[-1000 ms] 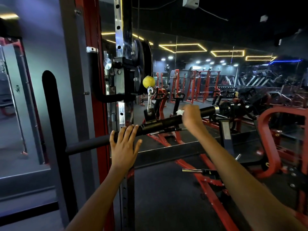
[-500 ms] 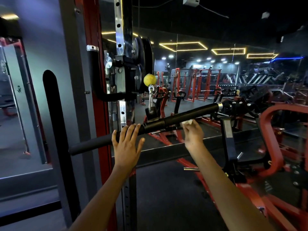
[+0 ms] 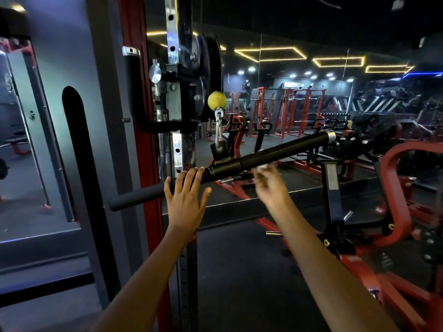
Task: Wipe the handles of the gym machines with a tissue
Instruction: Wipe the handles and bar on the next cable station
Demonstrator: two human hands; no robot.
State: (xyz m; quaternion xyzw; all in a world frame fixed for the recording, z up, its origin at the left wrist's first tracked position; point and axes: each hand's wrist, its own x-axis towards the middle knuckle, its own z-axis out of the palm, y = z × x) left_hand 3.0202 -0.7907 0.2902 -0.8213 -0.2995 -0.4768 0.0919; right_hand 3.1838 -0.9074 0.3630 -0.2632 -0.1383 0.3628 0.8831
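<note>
Here the left hand lies flat-fingered on the bar, likely steadying it, while the right hand (blurred) pinches the tissue just under the bar.

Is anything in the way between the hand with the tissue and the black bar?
Nothing visible is. The right hand, blurred, holds the tissue just below the black bar, and nothing lies between them. The left hand rests on the bar farther left, out of the way.

The left hand rests straight-fingered on the black bar handle, and the blurred right hand holds a tissue just beneath it.
</note>
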